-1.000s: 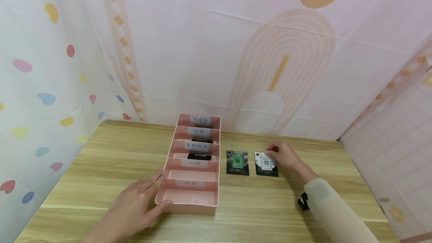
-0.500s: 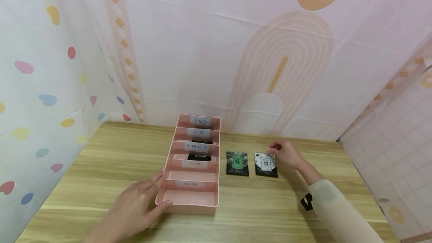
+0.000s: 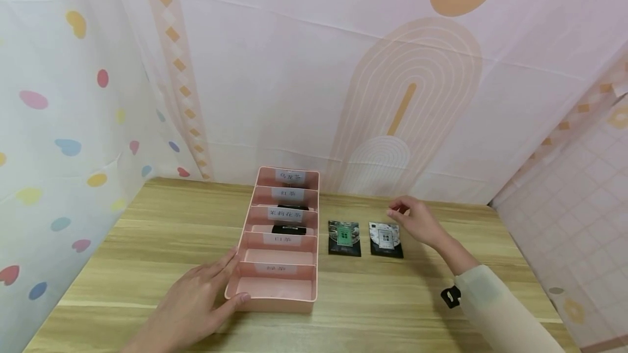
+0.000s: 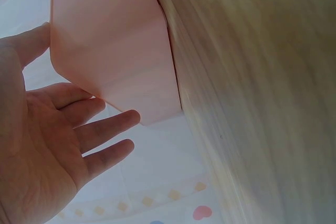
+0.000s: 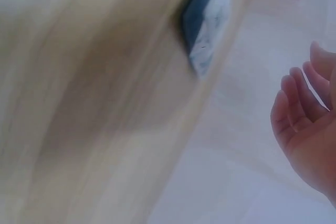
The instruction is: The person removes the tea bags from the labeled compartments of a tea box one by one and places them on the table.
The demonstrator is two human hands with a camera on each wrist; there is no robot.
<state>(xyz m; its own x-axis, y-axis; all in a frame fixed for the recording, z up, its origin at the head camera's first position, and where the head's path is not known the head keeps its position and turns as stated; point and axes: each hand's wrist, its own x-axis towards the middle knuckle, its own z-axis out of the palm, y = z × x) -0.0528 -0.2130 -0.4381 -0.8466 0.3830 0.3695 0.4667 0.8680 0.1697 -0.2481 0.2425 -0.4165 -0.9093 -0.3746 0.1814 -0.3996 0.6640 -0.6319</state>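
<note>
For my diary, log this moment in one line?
left fingers: touching pink box; right fingers: holding nothing, near white-labelled packet; green-labelled packet: on table

Dark packet (image 3: 289, 230), middle compartment (image 3: 258, 229): partly hidden by the near divider (image 3: 309, 245). Green-labelled packet (image 3: 345, 241): lettering (image 3: 344, 236) too small to read. Right wrist view: white-patterned packet (image 5: 211, 23) blurred; right hand (image 5: 308, 118) cropped by the edge.

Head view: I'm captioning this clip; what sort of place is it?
Perhaps a curtained-off indoor workspace: pale, patterned fabric hangings behind and beside a wood-grain table, with a pink, rectangular, divided box on top.
</note>
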